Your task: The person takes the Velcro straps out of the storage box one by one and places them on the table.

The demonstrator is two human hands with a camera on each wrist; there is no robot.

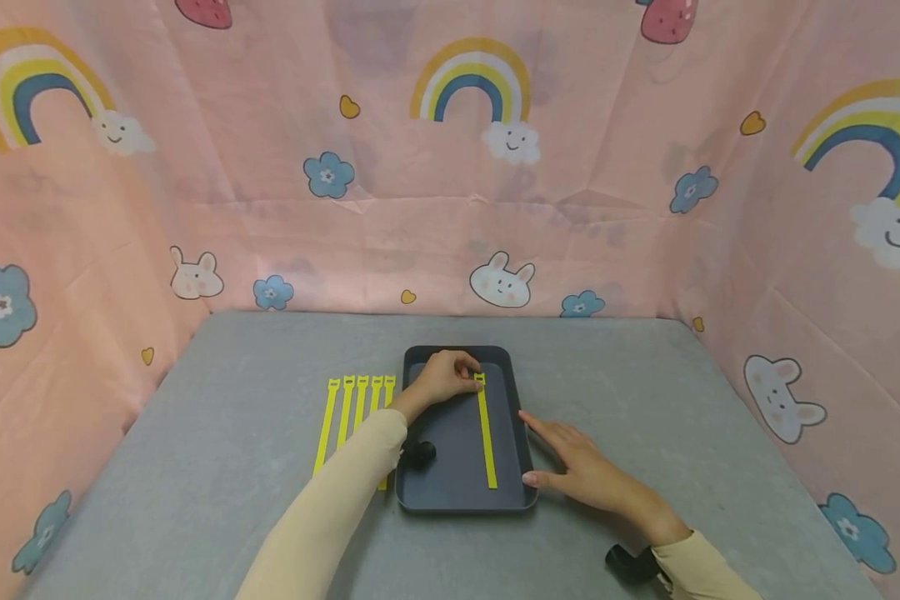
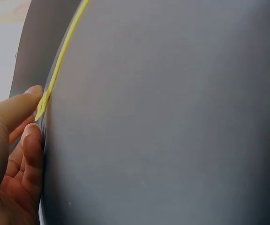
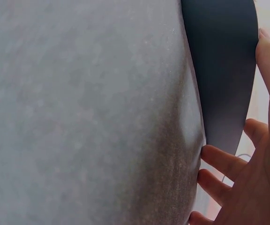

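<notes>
A dark grey rectangular tray (image 1: 450, 492) lies on the table. Inside it, toward the right, a flat yellow cable tie (image 1: 487, 442) with a slotted head stretches lengthwise. My left hand (image 1: 444, 377) reaches over the tray and pinches this tie at its head, by the far end. In the left wrist view the thumb (image 2: 25, 105) meets the yellow tie's end, with curled fingers just below. My right hand (image 1: 585, 467) rests against the tray's right side, its fingers spread and thumb near the front corner. From the right wrist, fingertips touch the tray's outer wall (image 3: 224, 70).
Several more yellow cable ties (image 1: 347, 408) lie side by side left of the tray, partly hidden by the left sleeve (image 1: 330, 508). A pink patterned curtain (image 1: 450, 208) encloses the grey table (image 1: 607, 367) at the back and sides.
</notes>
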